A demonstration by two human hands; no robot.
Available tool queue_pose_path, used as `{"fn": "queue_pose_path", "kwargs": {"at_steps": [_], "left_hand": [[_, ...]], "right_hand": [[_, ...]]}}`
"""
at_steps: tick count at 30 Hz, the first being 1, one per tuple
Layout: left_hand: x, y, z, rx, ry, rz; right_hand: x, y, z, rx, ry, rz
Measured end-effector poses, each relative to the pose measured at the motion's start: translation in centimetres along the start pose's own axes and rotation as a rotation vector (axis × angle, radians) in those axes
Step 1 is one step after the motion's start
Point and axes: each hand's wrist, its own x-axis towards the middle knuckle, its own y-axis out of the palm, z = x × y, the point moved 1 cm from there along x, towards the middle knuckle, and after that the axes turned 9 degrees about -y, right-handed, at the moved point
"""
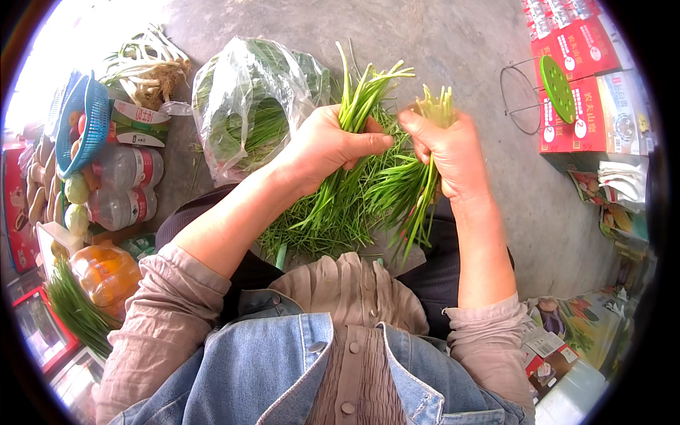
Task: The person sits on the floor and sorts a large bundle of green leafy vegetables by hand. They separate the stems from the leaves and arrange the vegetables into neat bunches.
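My left hand (pixel 340 141) grips a bunch of garlic chives (pixel 366 101), pale stem ends pointing up and away from me, leaves hanging below. A second bunch of chives (pixel 409 186) is in my right hand (pixel 446 138); its cut ends stick out above the fist, slightly blurred, and the leaves droop downward. The two hands are close together but apart. Beneath them lies a loose heap of chives (pixel 319 223) between my knees. Just left of the heap stands a clear plastic bag (pixel 265 101) with more chives inside.
Leeks or large scallions with roots (pixel 151 64) lie at upper left. Near them are a blue plastic basket (pixel 87 127), bottled water packs (pixel 127 186) and a bag of orange fruit (pixel 103 273). Red cartons (pixel 576 111) stand at right behind a green round-seated wire stool (pixel 557 89).
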Motion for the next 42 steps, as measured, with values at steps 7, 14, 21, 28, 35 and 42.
{"fn": "queue_pose_path", "kwargs": {"at_steps": [7,14,21,28,35,42], "left_hand": [[-0.4,-0.3,-0.4,-0.199,-0.063,0.094],[0.0,-0.1,-0.1,-0.129,-0.036,0.048],[0.3,-1.5,-0.8,0.06,-0.059,-0.164],[1.0,-5.3,-0.7,0.059,0.065,-0.422],[0.9,-6.4,-1.6,0.102,0.161,-0.528],[0.3,-6.9,-2.9,0.124,0.239,-0.596]], "right_hand": [[0.2,-1.2,0.4,-0.099,-0.086,-0.016],[0.0,0.1,0.1,-0.008,0.025,0.1],[1.0,-2.7,0.5,0.209,-0.062,-0.131],[1.0,-9.0,2.2,0.339,-0.177,-0.383],[0.7,-13.5,1.9,0.387,-0.226,-0.496],[0.9,-15.1,2.4,0.298,-0.235,-0.623]]}}
